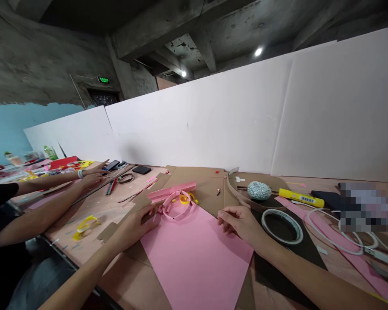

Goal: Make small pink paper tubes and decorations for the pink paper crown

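Observation:
A large sheet of pink paper (200,258) lies before me on brown cardboard. My left hand (136,226) rests at its left edge, fingers stretched out and apart, the fingertips beside a pink paper ring (177,209). Behind that ring are a folded pink paper strip (171,191) and a small yellow ring (188,198). At the sheet's right edge, my right hand (241,221) has its fingers curled in and thumb close to them; whatever they may hold is hidden. A roll of tape (282,227) lies just right of that hand, on black paper (287,269).
Behind the right hand are a silvery ball (259,190), a curved brown strip (234,193) and a yellow glue stick (301,198). White cables (336,247) lie at right. Another person's arms (48,206) reach over the table at left, near pliers (111,186) and a phone (141,170).

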A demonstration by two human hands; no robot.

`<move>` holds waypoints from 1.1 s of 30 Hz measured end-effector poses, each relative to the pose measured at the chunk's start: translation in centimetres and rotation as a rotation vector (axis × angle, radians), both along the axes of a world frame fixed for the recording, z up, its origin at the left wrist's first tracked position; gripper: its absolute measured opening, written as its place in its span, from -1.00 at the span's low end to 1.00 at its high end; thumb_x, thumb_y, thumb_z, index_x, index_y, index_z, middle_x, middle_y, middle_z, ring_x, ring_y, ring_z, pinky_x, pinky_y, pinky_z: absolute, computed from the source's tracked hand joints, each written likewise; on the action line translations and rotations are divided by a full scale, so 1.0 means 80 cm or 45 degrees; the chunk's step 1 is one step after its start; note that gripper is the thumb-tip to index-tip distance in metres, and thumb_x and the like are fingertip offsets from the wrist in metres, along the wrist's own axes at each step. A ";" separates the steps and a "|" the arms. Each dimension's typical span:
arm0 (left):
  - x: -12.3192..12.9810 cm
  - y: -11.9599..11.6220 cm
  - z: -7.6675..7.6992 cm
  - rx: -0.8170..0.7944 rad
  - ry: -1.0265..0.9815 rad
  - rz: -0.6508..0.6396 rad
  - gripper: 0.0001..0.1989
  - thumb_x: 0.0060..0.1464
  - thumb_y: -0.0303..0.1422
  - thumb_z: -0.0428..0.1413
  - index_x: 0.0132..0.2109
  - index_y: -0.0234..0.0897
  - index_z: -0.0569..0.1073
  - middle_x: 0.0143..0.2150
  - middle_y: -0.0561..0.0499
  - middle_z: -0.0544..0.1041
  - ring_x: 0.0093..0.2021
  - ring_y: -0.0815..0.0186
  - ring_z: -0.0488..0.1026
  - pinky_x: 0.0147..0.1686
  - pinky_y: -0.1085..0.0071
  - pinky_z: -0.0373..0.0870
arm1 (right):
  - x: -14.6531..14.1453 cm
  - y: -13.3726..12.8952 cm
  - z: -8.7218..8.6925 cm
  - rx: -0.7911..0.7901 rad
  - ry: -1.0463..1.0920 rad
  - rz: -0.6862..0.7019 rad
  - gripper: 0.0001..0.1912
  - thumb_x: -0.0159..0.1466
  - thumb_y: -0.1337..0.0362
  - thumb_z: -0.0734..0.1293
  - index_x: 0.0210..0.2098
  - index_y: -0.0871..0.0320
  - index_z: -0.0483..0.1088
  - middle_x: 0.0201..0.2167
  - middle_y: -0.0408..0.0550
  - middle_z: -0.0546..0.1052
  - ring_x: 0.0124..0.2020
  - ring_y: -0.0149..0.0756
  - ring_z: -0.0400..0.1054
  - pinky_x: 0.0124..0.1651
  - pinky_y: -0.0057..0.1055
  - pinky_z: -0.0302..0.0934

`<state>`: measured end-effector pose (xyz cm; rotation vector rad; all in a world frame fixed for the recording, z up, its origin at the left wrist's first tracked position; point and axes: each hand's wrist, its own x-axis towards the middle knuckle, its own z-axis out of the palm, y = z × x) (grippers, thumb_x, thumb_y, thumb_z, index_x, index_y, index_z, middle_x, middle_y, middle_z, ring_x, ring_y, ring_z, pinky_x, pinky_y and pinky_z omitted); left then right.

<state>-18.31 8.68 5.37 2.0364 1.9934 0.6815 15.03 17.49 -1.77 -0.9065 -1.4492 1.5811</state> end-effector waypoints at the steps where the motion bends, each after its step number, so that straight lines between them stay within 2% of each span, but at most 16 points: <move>1: 0.006 0.000 -0.001 -0.005 -0.031 -0.032 -0.63 0.03 -0.25 0.18 0.02 -0.13 0.56 -0.04 -0.03 0.61 0.00 0.06 0.49 0.00 0.27 0.41 | 0.000 0.001 -0.001 0.000 -0.004 0.000 -0.51 0.12 -0.15 0.43 -0.55 0.19 0.46 -0.66 -0.11 0.44 -0.62 -0.38 0.31 -0.55 -0.45 0.17; 4: 0.017 0.012 -0.005 -0.020 -0.154 -0.090 -0.54 0.05 -0.34 0.13 0.13 -0.11 0.51 0.11 -0.04 0.56 0.07 0.07 0.48 0.07 0.24 0.41 | 0.001 0.001 -0.003 0.003 -0.010 -0.003 -0.52 0.12 -0.14 0.43 -0.53 0.19 0.47 -0.64 -0.12 0.44 -0.61 -0.38 0.32 -0.54 -0.46 0.19; 10: 0.020 0.052 -0.006 -0.068 -0.336 -0.141 -0.59 0.03 -0.30 0.13 0.04 -0.25 0.58 -0.05 -0.11 0.65 -0.11 0.09 0.59 -0.12 0.27 0.54 | 0.001 -0.002 0.002 0.011 -0.010 0.003 -0.50 0.12 -0.17 0.43 -0.54 0.19 0.46 -0.66 -0.12 0.43 -0.63 -0.39 0.30 -0.56 -0.46 0.18; 16: 0.035 0.057 0.005 -0.015 -0.286 -0.114 -0.61 -0.07 -0.33 0.16 -0.05 -0.23 0.63 -0.09 -0.09 0.66 -0.23 0.13 0.57 -0.26 0.31 0.53 | 0.004 -0.004 0.021 0.069 0.036 -0.052 -0.52 0.12 -0.13 0.45 -0.57 0.20 0.47 -0.63 -0.07 0.47 -0.60 -0.35 0.35 -0.54 -0.43 0.22; 19: 0.038 0.056 0.011 0.028 -0.252 -0.118 -0.63 -0.05 -0.32 0.15 -0.06 -0.21 0.63 -0.07 -0.08 0.65 -0.15 0.11 0.56 -0.23 0.32 0.52 | 0.012 0.002 0.050 0.138 0.087 -0.124 -0.57 0.13 -0.09 0.45 -0.53 0.18 0.47 -0.54 -0.07 0.53 -0.64 -0.39 0.34 -0.58 -0.44 0.20; 20: 0.038 0.056 0.014 0.037 -0.241 -0.123 -0.63 -0.03 -0.30 0.15 -0.06 -0.20 0.63 -0.05 -0.07 0.65 -0.12 0.10 0.55 -0.23 0.33 0.51 | 0.018 0.006 0.064 0.166 0.100 -0.167 -0.58 0.13 -0.08 0.44 -0.51 0.18 0.47 -0.55 -0.09 0.52 -0.69 -0.43 0.28 -0.64 -0.46 0.13; 22: 0.035 0.056 0.018 0.050 -0.223 -0.132 -0.64 -0.01 -0.25 0.16 -0.06 -0.18 0.64 -0.03 -0.06 0.65 -0.11 0.10 0.55 -0.26 0.35 0.50 | 0.032 0.012 0.097 0.233 0.117 -0.273 -0.61 0.15 -0.06 0.44 -0.46 0.17 0.48 -0.68 -0.19 0.42 -0.81 -0.54 0.04 -0.74 -0.50 -0.15; 24: 0.034 0.057 0.025 0.080 -0.215 -0.117 -0.65 -0.04 -0.20 0.18 -0.10 -0.18 0.64 0.00 -0.05 0.64 -0.15 0.11 0.55 -0.29 0.36 0.48 | 0.052 0.017 0.134 0.311 0.127 -0.368 -0.63 0.16 -0.04 0.44 -0.49 0.16 0.45 -0.80 -0.27 0.28 -0.82 -0.56 -0.10 -0.73 -0.49 -0.29; 26: 0.038 0.056 0.033 0.131 -0.215 -0.070 -0.64 -0.09 -0.14 0.24 -0.14 -0.20 0.62 -0.01 -0.05 0.64 -0.17 0.11 0.55 -0.24 0.33 0.47 | 0.078 0.017 0.170 0.392 0.102 -0.430 -0.65 0.16 0.00 0.45 -0.51 0.15 0.45 -0.82 -0.29 0.23 -0.79 -0.56 -0.10 -0.70 -0.48 -0.29; 29: 0.056 0.052 0.045 0.164 -0.232 -0.028 -0.68 0.04 -0.04 0.18 -0.18 -0.13 0.59 -0.15 0.06 0.67 -0.28 0.19 0.53 -0.24 0.34 0.45 | 0.121 0.005 0.211 0.448 -0.007 -0.477 -0.66 0.14 0.03 0.46 -0.52 0.18 0.46 -0.79 -0.26 0.26 -0.76 -0.57 -0.10 -0.66 -0.48 -0.29; 31: 0.079 0.048 0.048 0.175 -0.179 -0.074 -0.64 0.07 0.05 0.14 -0.18 -0.07 0.60 -0.15 0.12 0.67 -0.22 0.19 0.53 -0.22 0.38 0.44 | 0.151 -0.011 0.225 0.461 -0.141 -0.473 -0.67 0.15 0.04 0.46 -0.52 0.20 0.48 -0.76 -0.23 0.30 -0.75 -0.57 -0.08 -0.65 -0.47 -0.26; 33: 0.111 0.044 0.044 0.193 -0.163 -0.155 -0.58 0.07 0.13 0.10 -0.19 -0.04 0.62 -0.21 0.13 0.67 -0.25 0.21 0.52 -0.28 0.41 0.44 | 0.181 -0.027 0.229 0.529 -0.423 -0.427 -0.67 0.21 0.04 0.39 -0.46 0.20 0.50 -0.66 -0.18 0.39 -0.73 -0.55 0.01 -0.64 -0.48 -0.16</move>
